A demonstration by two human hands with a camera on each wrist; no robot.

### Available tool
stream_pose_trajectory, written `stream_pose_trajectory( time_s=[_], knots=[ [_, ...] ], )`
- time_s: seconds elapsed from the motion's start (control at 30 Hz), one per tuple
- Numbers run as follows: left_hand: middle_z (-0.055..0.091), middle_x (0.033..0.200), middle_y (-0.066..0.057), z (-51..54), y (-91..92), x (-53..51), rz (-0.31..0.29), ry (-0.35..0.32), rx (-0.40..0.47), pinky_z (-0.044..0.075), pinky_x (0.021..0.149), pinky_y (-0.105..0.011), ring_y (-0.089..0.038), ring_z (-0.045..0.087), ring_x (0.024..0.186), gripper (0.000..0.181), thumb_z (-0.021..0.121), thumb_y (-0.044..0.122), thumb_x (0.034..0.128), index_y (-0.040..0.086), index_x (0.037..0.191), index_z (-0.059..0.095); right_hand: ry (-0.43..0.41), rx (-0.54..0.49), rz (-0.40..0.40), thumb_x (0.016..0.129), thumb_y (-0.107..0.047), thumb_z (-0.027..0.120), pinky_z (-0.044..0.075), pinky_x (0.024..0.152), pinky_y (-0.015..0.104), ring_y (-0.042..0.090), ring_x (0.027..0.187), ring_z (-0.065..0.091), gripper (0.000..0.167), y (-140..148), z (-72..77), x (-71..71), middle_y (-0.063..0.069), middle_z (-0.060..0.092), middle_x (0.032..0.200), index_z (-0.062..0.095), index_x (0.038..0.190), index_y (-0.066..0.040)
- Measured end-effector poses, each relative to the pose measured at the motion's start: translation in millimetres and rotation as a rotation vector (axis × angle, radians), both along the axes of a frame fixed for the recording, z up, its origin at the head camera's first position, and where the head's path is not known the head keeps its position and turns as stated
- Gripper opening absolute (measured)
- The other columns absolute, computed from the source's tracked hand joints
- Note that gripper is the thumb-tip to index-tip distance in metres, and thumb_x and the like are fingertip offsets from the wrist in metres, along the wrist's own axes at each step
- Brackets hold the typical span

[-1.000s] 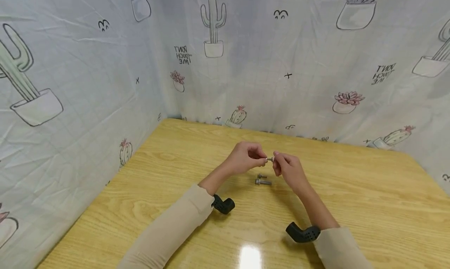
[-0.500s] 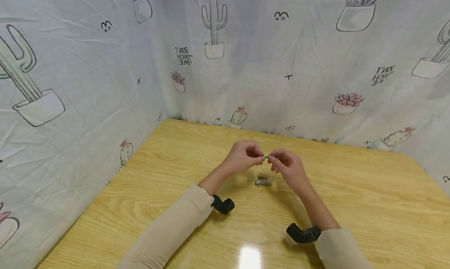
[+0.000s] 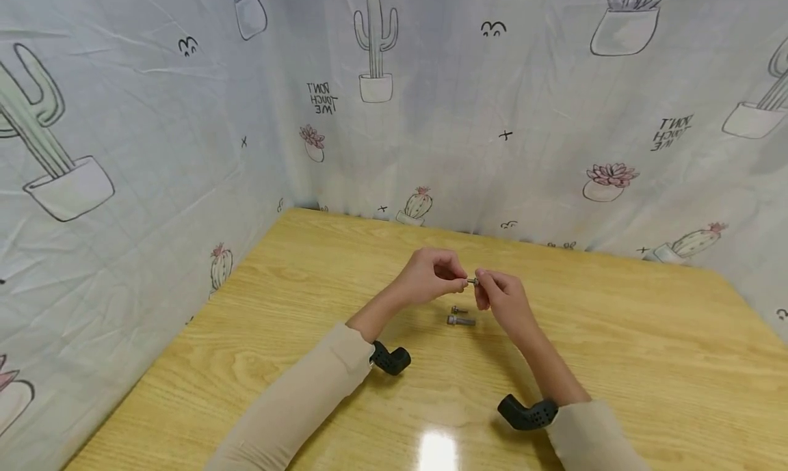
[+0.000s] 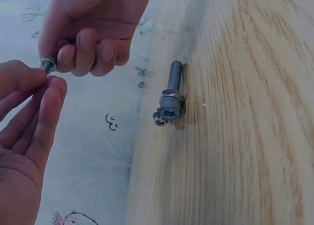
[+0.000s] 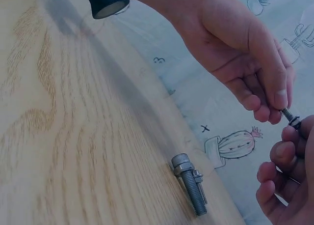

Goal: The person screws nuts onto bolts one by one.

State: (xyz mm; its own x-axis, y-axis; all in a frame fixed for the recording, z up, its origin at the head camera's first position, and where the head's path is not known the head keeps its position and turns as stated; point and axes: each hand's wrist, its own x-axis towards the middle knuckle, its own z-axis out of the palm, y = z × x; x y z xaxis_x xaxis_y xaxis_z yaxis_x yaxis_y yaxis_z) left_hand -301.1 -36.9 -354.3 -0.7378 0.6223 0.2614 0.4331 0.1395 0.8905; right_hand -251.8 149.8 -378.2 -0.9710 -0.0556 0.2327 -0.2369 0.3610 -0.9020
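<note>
Between both hands is a small metal bolt (image 3: pixel 471 280) with a thin threaded shank. My left hand (image 3: pixel 431 277) pinches one end of it with thumb and fingertips. The right hand (image 3: pixel 501 297) pinches the other end, where a ring-shaped metal piece (image 4: pixel 48 64) sits round the shank; nut or washer, I cannot tell. Below the hands, a large grey socket-head bolt (image 5: pixel 190 185) lies on the table with a nut (image 4: pixel 172 93) near its head. A smaller bolt (image 5: pixel 199 182), also with a nut, lies close beside it.
The wooden table (image 3: pixel 345 279) reaches back to a pale curtain (image 3: pixel 455 115) printed with cacti. A black wrist mount (image 3: pixel 392 359) is on the left forearm, and another black wrist mount (image 3: pixel 527 412) on the right.
Half a second ago the right fingers reached further left over the small bolt. They have since drawn back slightly right and down. Both bolts on the table have stayed put.
</note>
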Motion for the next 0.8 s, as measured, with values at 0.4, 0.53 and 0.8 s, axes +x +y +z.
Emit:
stream_pose_trajectory(
  time_s=[0.4, 0.53, 0.8],
  knots=[
    [0.069, 0.088, -0.008, -1.3, -2.0, -1.0, 0.087, -0.026, 0.007, 0.055, 0.069, -0.024, -0.009, 0.067, 0.075, 0.005, 0.069, 0.008, 0.0887, 0.005, 0.086, 0.067, 0.09, -0.045, 0.048, 0.1, -0.015, 0.054, 0.053, 0.061, 0.027, 0.015, 0.067, 0.062, 0.023, 4.2, 0.1, 0.1, 0.006, 0.063, 0.091, 0.062, 0.112, 0.003],
    [0.069, 0.088, -0.009, -2.0, -2.3, -0.6, 0.084, -0.033, 0.015, 0.055, 0.069, -0.025, -0.012, 0.068, 0.076, 0.005, 0.069, 0.007, 0.0883, 0.006, 0.084, 0.067, 0.137, -0.015, 0.068, 0.097, -0.01, 0.058, 0.052, 0.06, 0.028, 0.017, 0.067, 0.061, 0.018, 4.6, -2.1, 0.3, 0.008, 0.063, 0.092, 0.063, 0.109, 0.002],
    [0.07, 0.089, -0.009, -0.7, -2.2, 0.4, 0.051, -0.021, 0.005, 0.056, 0.07, -0.024, -0.012, 0.069, 0.076, 0.004, 0.07, 0.008, 0.0881, 0.006, 0.085, 0.068, 0.082, -0.006, 0.039, 0.1, -0.017, 0.055, 0.052, 0.061, 0.028, 0.017, 0.065, 0.059, 0.024, 4.2, 0.1, 1.4, 0.007, 0.064, 0.08, 0.062, 0.101, 0.005]
  ],
)
